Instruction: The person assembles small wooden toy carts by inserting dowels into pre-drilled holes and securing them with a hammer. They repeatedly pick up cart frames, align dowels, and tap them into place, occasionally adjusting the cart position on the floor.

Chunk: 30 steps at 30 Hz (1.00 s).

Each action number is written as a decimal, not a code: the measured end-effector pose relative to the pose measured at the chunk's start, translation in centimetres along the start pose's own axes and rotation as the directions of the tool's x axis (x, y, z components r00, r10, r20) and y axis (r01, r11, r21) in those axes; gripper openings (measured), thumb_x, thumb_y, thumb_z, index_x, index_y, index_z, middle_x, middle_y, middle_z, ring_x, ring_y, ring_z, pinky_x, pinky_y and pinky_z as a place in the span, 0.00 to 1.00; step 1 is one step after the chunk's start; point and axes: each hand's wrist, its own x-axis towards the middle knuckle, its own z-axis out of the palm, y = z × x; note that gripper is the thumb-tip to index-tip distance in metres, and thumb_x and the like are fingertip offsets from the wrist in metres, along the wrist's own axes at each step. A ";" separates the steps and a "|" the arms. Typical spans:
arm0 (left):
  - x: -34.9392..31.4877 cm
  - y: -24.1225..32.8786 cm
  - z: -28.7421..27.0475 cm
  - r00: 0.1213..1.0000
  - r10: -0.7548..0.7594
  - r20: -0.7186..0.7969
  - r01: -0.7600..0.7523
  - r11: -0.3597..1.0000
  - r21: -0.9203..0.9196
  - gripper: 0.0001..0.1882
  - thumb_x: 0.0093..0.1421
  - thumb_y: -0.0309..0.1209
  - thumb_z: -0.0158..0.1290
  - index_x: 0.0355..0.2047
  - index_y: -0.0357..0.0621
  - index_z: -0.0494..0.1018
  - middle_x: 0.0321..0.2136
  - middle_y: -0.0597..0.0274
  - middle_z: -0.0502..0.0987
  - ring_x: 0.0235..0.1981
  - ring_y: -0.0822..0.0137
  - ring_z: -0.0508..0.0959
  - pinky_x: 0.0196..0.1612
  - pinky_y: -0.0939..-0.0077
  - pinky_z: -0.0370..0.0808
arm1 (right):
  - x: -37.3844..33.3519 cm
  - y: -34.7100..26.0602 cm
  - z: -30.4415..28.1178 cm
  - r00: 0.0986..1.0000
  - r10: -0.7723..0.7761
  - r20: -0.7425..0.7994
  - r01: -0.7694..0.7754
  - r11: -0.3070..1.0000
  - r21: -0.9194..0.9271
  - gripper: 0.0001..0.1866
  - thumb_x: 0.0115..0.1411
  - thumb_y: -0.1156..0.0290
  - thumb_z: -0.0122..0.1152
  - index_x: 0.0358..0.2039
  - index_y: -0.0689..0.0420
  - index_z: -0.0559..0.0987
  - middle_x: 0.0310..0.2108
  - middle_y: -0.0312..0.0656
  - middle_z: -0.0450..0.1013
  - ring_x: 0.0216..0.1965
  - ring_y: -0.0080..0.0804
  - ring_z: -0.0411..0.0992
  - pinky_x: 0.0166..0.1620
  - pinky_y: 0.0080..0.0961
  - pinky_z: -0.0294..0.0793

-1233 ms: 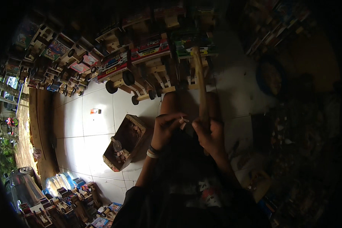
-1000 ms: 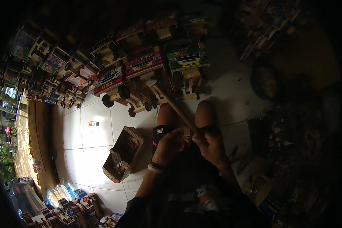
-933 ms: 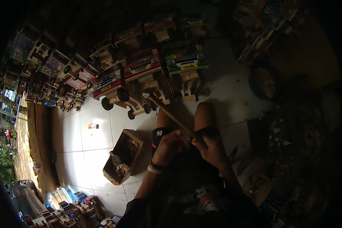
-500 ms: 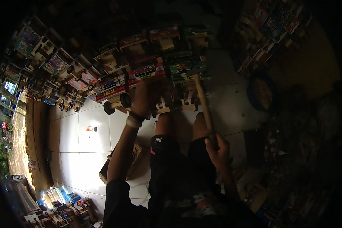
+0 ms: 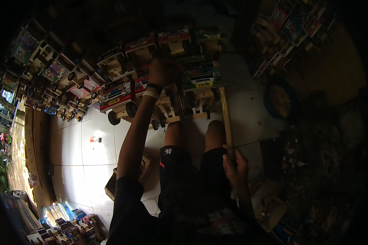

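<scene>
My right hand (image 5: 235,168) is closed round the lower end of a hammer's wooden handle (image 5: 226,118). The hammer stands upright in the picture, its dark head beside the green wooden toy truck (image 5: 201,77). My left arm stretches forward, a dark band and a pale band at the wrist. The left hand (image 5: 158,73) is over the row of toy trucks, against the red one in the middle; its fingers are lost in shadow. Left of it stands a red and black toy truck (image 5: 115,97) with black wheels.
More wooden toy trucks are stacked at the left (image 5: 57,69) and upper right (image 5: 290,28). A dark blue basin (image 5: 280,100) stands on the tiled floor at the right. Beside my left arm lies a wooden box (image 5: 111,183). Several small toy vehicles (image 5: 69,228) crowd the lower left.
My left hand has moved farther forward over the trucks, its arm straighter. The hammer's head has shifted slightly right and down, still in my right hand.
</scene>
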 end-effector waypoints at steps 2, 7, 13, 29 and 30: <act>0.0 0.1 -0.1 0.998 -0.065 -0.018 0.064 0.997 -0.039 0.06 0.58 0.33 0.64 0.33 0.48 0.88 0.28 0.60 0.87 0.29 0.69 0.87 0.35 0.72 0.82 | 0.2 -0.4 0.0 0.999 -0.020 0.027 0.021 0.999 -0.030 0.16 0.69 0.73 0.55 0.56 0.61 0.76 0.19 0.26 0.65 0.18 0.09 0.59 0.20 0.14 0.56; 0.0 0.3 0.3 0.997 -0.067 -0.045 0.064 0.996 -0.063 0.08 0.58 0.34 0.64 0.33 0.45 0.87 0.26 0.60 0.86 0.26 0.69 0.86 0.32 0.72 0.82 | 1.3 -1.9 0.0 0.998 -0.034 0.061 0.042 0.992 -0.123 0.09 0.71 0.69 0.57 0.45 0.61 0.77 0.18 0.30 0.68 0.21 0.14 0.66 0.24 0.19 0.65; 0.0 0.7 0.9 0.994 -0.054 -0.095 0.053 0.999 -0.011 0.07 0.57 0.31 0.62 0.33 0.45 0.87 0.25 0.58 0.86 0.27 0.66 0.86 0.32 0.71 0.82 | 2.3 -2.6 0.8 0.991 -0.118 0.062 0.132 0.940 -0.314 0.19 0.72 0.64 0.56 0.57 0.64 0.73 0.21 0.36 0.73 0.22 0.19 0.72 0.27 0.24 0.70; -0.5 -0.1 0.9 0.940 0.342 0.024 -0.343 0.938 0.061 0.10 0.57 0.23 0.56 0.37 0.41 0.83 0.27 0.50 0.82 0.28 0.52 0.84 0.31 0.64 0.79 | 5.3 -3.5 1.9 0.984 -0.156 0.085 0.178 0.871 -0.458 0.28 0.71 0.69 0.54 0.69 0.62 0.63 0.48 0.57 0.79 0.48 0.49 0.81 0.52 0.39 0.79; -0.4 0.0 0.7 0.935 0.351 0.051 -0.353 0.934 0.051 0.10 0.58 0.23 0.56 0.38 0.41 0.83 0.28 0.49 0.82 0.28 0.52 0.84 0.31 0.64 0.79 | 5.3 -3.6 1.9 0.985 -0.149 0.089 0.173 0.873 -0.456 0.28 0.71 0.69 0.54 0.69 0.62 0.63 0.46 0.56 0.79 0.47 0.48 0.81 0.51 0.39 0.79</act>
